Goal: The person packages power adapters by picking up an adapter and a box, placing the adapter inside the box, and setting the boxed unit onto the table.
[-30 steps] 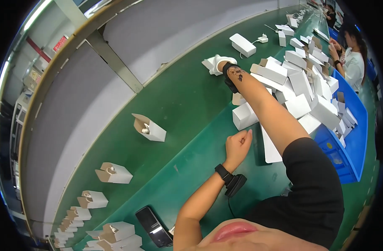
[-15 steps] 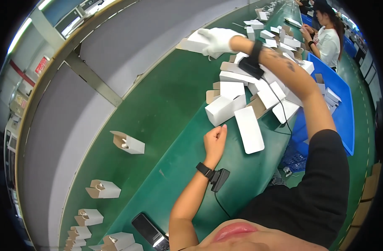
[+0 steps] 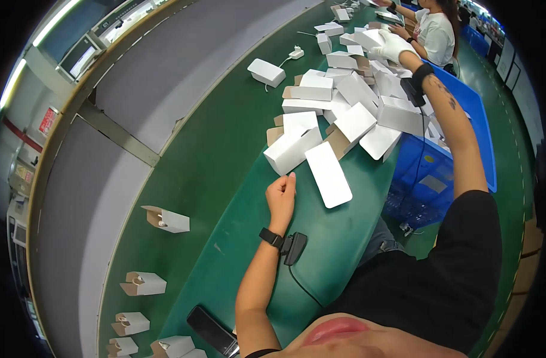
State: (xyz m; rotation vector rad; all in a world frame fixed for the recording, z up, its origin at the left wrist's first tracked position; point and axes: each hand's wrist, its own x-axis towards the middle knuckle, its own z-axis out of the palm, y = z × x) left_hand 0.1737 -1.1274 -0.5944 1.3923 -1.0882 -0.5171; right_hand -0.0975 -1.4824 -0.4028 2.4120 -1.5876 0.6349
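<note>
My left hand (image 3: 280, 200) rests bare near the middle of the green table, fingers curled and thumb up, holding nothing visible. Just beyond it lie an open white box (image 3: 294, 149) and a white box panel (image 3: 328, 175). At the far right my right hand (image 3: 391, 46), in a white glove, reaches over the heap. Its fingers are closed on the side of a small white box (image 3: 367, 39); the far fingertips are partly hidden. At the far left edge of the heap sits another white box (image 3: 266, 73), with a white plug adapter (image 3: 295, 53) on a cable beside it.
A blue crate (image 3: 425, 164) stands against the table's right side. Open boxes with white cables (image 3: 167, 219) line the left. A dark phone-like device (image 3: 212, 329) lies near the front. A co-worker (image 3: 434, 36) works at the far right. Cords trail from both my wrists.
My right hand has moved right, from the white box at the far left to a box in the heap. My left hand stays put on the table. The view has shifted slightly.
</note>
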